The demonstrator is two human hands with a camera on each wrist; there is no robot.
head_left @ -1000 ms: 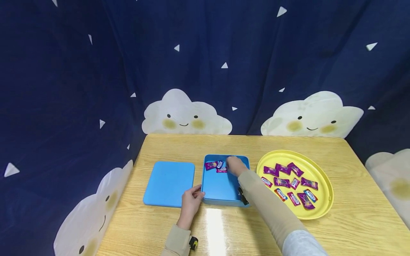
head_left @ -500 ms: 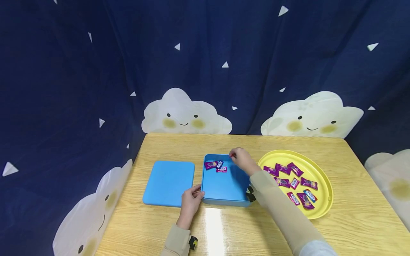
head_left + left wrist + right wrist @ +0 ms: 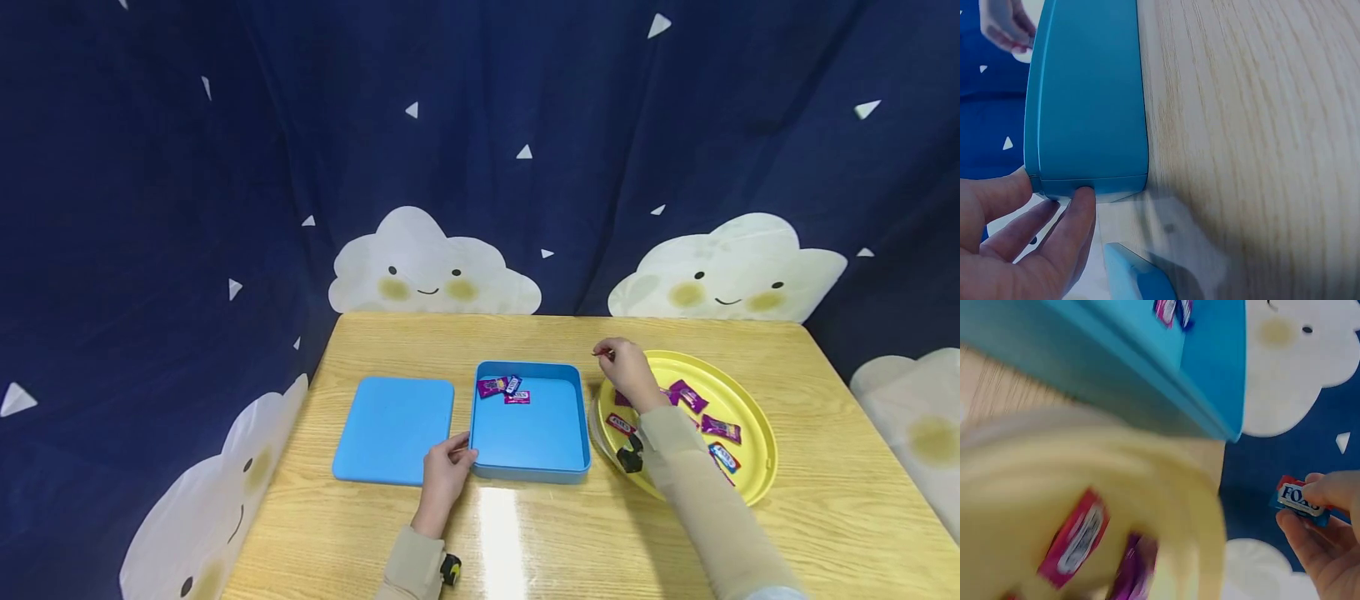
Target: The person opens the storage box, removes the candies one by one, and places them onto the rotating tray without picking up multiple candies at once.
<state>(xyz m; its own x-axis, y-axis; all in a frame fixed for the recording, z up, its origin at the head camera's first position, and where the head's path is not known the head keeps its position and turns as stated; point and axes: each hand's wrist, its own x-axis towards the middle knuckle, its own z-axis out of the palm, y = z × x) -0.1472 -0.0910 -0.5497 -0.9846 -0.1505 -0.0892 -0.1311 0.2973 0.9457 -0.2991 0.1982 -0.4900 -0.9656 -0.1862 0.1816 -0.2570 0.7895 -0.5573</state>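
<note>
My left hand (image 3: 444,477) holds the near left corner of a blue open box (image 3: 585,450); in the left wrist view its thumb is at the rim and a finger lies against the outer wall. Inside the box, at the far left, lie a purple wrapped candy (image 3: 492,386), a small dark blue one (image 3: 513,384) and a pink one (image 3: 517,397). Above the far left rim of the yellow round tray (image 3: 761,417), my right hand (image 3: 628,371) pinches a red and blue wrapped candy (image 3: 1300,499) printed FOX'S. My right arm hides part of the tray.
Several purple, red and blue wrapped candies, such as a purple candy (image 3: 722,429), lie on the yellow tray. A flat blue lid (image 3: 396,429) lies on the wooden table (image 3: 540,533) left of the box. A dark blue curtain (image 3: 480,100) hangs behind the table.
My right hand has left the box and moved right to the tray's far left side, with a wrapped candy between its fingers. My left hand stays at the box corner.
</note>
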